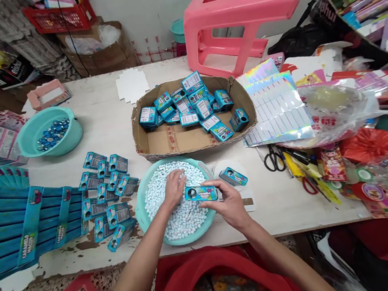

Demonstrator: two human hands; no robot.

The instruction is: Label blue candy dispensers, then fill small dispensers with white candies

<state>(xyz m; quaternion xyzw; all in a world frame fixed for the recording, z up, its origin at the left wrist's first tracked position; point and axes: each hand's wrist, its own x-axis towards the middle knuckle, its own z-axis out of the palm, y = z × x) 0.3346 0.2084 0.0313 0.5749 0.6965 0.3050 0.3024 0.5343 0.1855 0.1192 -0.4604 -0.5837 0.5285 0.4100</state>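
Observation:
My right hand (230, 205) grips a small blue candy box (201, 193) between thumb and fingers, its face with a round hole turned up, above the right side of a turquoise bowl (142, 219). White and pale blue candies (185, 221) fill the bowl. Among them my left hand (175, 188) has its fingers curled and closed on some candies; the fingertips are partly hidden. Another blue box (233, 176) lies on a white scale (247, 191) at the right. Several more boxes (118, 215) stand in loose rows left of the bowl.
Behind the bowl, a cardboard tray (159, 145) holds several blue boxes. A smaller turquoise bowl (74, 136) holds blue shiny pieces. Stacked blue packs (17, 221) lie at left. Holographic sheets (274, 108), scissors (274, 158) and a pink stool (202, 37) occupy the right and back.

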